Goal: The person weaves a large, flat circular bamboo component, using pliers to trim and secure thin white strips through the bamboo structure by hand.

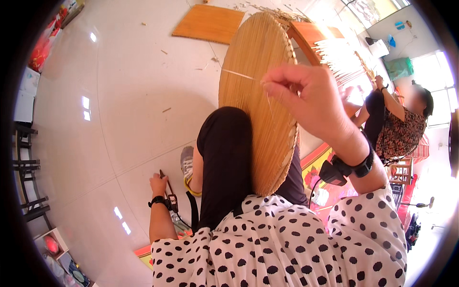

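A round, flat disc of straw or thin stalks [256,52] stands tilted on edge across my lap, with a braided rim along its right side. In front of its face, my right hand [303,93] is closed in a pinch on a thin pale thread [239,74]. The thread stretches left to the disc's far edge, and a fine end hangs below my fingers. My left hand [158,184] is down at my left side, closed on a small dark pointed tool [162,174] whose kind I cannot make out. Both wrists wear black straps with small devices.
An orange-brown board [209,23] lies on the pale tiled floor, among scattered stalk bits. Beyond the disc is a wooden table [311,40] with loose stalks. At right, a seated person [401,119] handles stalks. Dark stools [31,172] line the left.
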Demonstrator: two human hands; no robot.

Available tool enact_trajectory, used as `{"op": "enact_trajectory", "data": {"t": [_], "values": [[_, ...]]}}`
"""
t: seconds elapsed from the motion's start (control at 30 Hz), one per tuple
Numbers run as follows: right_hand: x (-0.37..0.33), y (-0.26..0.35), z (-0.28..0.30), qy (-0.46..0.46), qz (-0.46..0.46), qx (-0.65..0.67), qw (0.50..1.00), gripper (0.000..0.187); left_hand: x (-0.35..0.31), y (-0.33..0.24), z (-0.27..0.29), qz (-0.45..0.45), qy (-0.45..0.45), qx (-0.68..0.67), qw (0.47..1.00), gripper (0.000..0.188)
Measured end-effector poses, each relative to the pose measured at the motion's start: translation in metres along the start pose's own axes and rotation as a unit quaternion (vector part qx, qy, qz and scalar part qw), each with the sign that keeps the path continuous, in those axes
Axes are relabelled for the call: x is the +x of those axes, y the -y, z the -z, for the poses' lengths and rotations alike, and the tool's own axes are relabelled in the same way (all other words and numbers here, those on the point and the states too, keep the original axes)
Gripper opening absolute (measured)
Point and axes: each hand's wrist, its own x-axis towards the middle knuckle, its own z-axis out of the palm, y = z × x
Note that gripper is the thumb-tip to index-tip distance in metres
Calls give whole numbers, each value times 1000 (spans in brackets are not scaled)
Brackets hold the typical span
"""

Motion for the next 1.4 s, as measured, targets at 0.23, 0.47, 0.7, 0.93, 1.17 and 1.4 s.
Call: {"op": "enact_trajectory", "data": {"t": [0.23, 0.47, 0.7, 0.93, 1.17, 1.4], "values": [[-11, -3, -3, -49, -4, 13, 999, 13, -22, -293, 230, -315, 35, -396, 862, 26], [-13, -3, -9, -66, -25, 47, 996, 12, -129, -409, 284, -330, 149, -672, 646, 22], [-14, -7, -6, -49, 16, 46, 998, 12, -128, -430, 254, -362, 103, -729, 572, 8], [-7, -3, -1, -30, 24, 48, 998, 8, -127, -427, 257, -314, 145, -763, 546, 7], [6, -3, -10, -99, 164, -98, 976, 5, -122, -418, 249, -264, 246, -658, 661, 7], [13, -14, -10, -107, 235, -156, 953, 5, -116, -413, 240, -283, 277, -654, 644, 7]]}}
